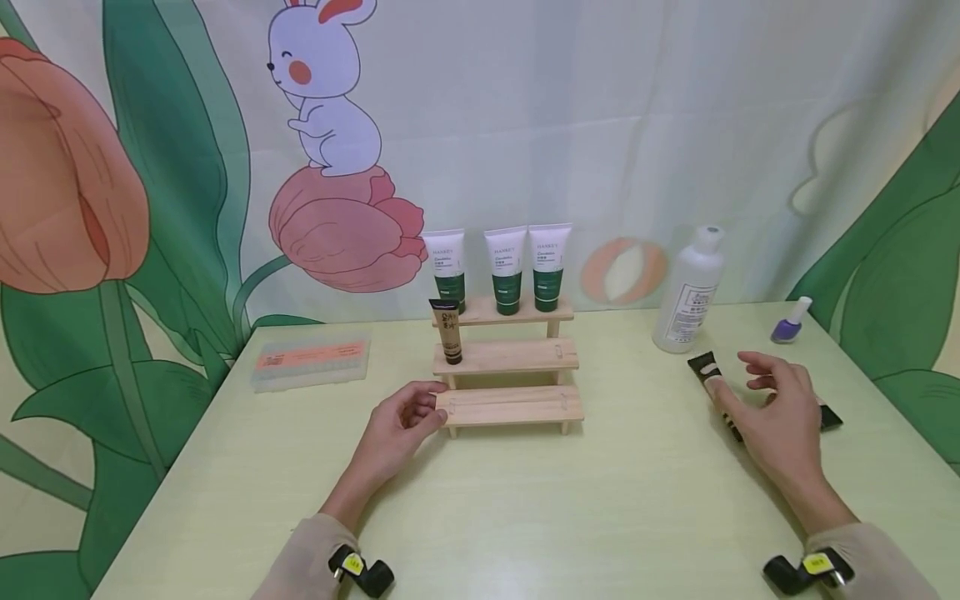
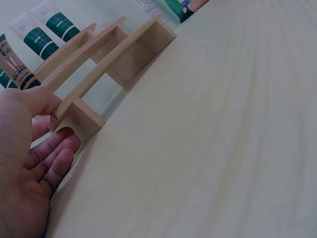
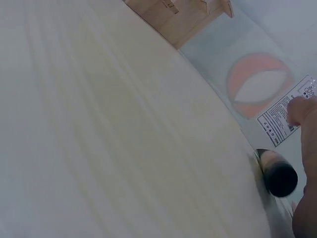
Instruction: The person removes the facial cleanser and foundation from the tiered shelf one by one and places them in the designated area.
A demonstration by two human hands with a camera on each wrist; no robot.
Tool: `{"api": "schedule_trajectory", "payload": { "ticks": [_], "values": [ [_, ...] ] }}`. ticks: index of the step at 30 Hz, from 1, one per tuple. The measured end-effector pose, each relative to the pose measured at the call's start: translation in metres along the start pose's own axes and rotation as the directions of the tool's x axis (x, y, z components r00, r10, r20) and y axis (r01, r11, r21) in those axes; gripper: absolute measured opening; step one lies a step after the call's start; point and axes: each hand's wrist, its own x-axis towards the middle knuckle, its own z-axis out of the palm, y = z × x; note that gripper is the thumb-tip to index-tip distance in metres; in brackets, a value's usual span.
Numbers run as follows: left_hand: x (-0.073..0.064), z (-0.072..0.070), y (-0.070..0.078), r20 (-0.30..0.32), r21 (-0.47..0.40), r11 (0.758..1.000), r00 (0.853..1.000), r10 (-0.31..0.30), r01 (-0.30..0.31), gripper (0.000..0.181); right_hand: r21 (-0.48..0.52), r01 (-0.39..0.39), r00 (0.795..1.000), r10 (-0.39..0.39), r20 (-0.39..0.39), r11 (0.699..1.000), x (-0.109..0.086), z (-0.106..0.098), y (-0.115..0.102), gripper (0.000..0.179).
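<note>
A three-tier wooden stand [image 1: 517, 406] is on the table, its lowest step held at the left end by my left hand [image 1: 392, 435]. In the left wrist view the thumb lies over that step [image 2: 74, 101], with fingers curled beneath. Three white-and-green squeeze tubes [image 1: 506, 268] stand on the top step; a small beige tube with black ends [image 1: 449, 331] stands on the middle one. My right hand [image 1: 783, 429] hovers with bent fingers over a dark tube [image 1: 703, 364] lying down. Another dark-ended item [image 1: 829, 417] is partly hidden behind this hand. Its grip holds nothing visible.
Behind the right hand stands a white labelled bottle [image 1: 686, 292]. A small purple nail-polish bottle [image 1: 787, 330] is at the far right. At the back left lies a flat translucent case [image 1: 311, 363] with an orange label. A printed curtain [image 1: 510, 108] hangs behind the table.
</note>
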Motion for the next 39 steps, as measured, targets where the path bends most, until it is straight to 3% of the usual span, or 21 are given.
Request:
{"api": "schedule_trajectory", "payload": {
  "ticks": [5, 13, 20, 27, 39],
  "values": [
    [0.0, 0.0, 0.0, 0.004, 0.007, 1.0, 1.0, 0.002, -0.002, 0.032, 0.104, 0.044, 0.996, -0.036, -0.077, 0.994, 0.0, -0.001, -0.01, 0.061],
    [0.001, 0.0, 0.002, 0.004, 0.01, 1.0, 1.0, 0.0, 0.0, 0.032, 0.222, 0.085, 0.995, -0.071, -0.069, 0.971, 0.001, 0.003, -0.032, 0.064],
    [0.001, 0.0, 0.001, 0.004, 0.002, 1.0, 1.0, 0.008, -0.008, 0.032, 0.319, 0.159, 0.987, -0.152, -0.047, 0.934, 0.007, 0.013, -0.072, 0.068],
    [0.001, 0.0, 0.001, -0.003, 0.002, 1.0, 1.0, 0.024, -0.024, 0.031, 0.514, 0.234, 0.959, -0.284, 0.02, 0.826, 0.011, 0.037, -0.119, 0.064],
    [0.001, -0.001, 0.001, -0.005, 0.001, 1.0, 1.0, 0.021, -0.021, 0.031, 0.659, 0.236, 0.904, -0.411, 0.121, 0.714, 0.002, 0.089, -0.188, 0.062]
  ]
}}
